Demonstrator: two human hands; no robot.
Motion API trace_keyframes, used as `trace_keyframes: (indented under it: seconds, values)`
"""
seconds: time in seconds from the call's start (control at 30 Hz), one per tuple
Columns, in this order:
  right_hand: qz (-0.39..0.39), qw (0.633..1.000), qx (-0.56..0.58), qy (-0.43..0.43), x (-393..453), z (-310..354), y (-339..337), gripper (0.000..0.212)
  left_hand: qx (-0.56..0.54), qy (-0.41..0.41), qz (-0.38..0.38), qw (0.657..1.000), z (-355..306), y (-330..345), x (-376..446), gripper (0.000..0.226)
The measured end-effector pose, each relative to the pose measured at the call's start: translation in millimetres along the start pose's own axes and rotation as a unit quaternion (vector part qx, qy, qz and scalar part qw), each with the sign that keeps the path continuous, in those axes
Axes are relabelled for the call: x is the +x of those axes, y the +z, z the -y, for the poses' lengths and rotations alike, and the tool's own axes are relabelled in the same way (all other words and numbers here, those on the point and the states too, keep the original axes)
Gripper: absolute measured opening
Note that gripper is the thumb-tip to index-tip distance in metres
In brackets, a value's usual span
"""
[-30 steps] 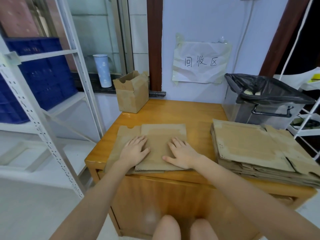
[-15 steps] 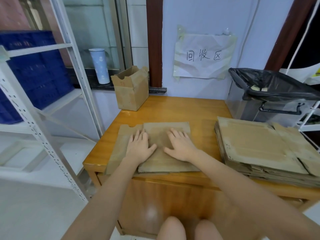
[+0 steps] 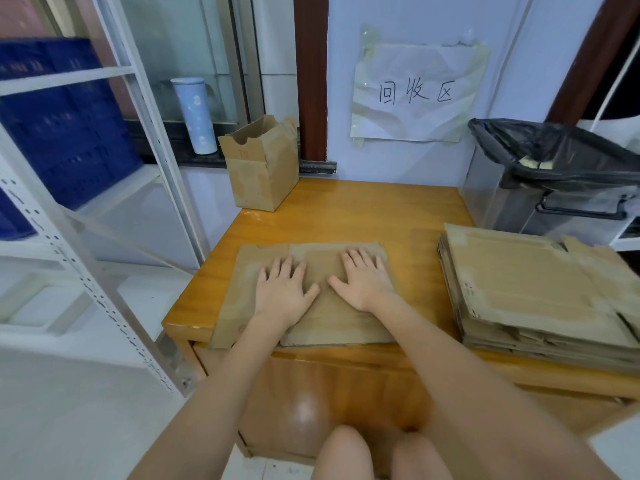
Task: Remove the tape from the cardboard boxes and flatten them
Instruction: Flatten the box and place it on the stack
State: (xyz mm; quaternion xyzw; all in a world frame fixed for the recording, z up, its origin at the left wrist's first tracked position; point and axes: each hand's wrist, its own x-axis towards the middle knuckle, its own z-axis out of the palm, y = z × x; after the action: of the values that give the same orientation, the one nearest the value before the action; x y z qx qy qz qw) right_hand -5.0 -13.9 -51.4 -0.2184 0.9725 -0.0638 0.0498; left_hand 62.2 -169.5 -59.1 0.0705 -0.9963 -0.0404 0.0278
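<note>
- Head view: my left hand (image 3: 282, 294) and right hand (image 3: 365, 280) lie palm-down, fingers straight and spread wide, side by side on the flattened box (image 3: 304, 292), holding nothing, only pressing
- The flattened box lies at the near left of the desk (image 3: 367, 209), its near edge reaching past the desk's front edge; a flap sticks out to the left of my left hand
- I judge the step in hand to be the pressing-flat of this box; it looks fully collapsed already, so this step seems close to done
- Next move, as I read it: lift this sheet across to the stack of flattened boxes (image 3: 533, 289) on the right side of the desk, then reach for the upright box (image 3: 259, 168) at the far left corner, which stands open at the top and not yet flattened
- That calls for a grip on the sheet's edges with both hands, and care that the stack, which overhangs the right side, isn't nudged
- Hard to make out: whether any tape remains on the pressed box, since pale patches on the cardboard could be tape residue or torn paper; my palms hide the middle seam
- The stack's right end and the black-lined bin (image 3: 554, 174) behind it are cut off by the frame edge
</note>
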Motion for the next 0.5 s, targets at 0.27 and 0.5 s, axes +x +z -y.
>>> trace_keyframes:
  seconds: [0.27,0.5]
  values:
    - [-0.014,1.000,-0.006,-0.001,3,-6,1,0.071,-0.008,0.016,-0.027,0.999,-13,6,-46,0.088]
    - [-0.180,0.982,-0.060,0.004,-22,3,-8,0.040,-0.019,-0.025,-0.046,0.998,-13,0,-51,0.056]
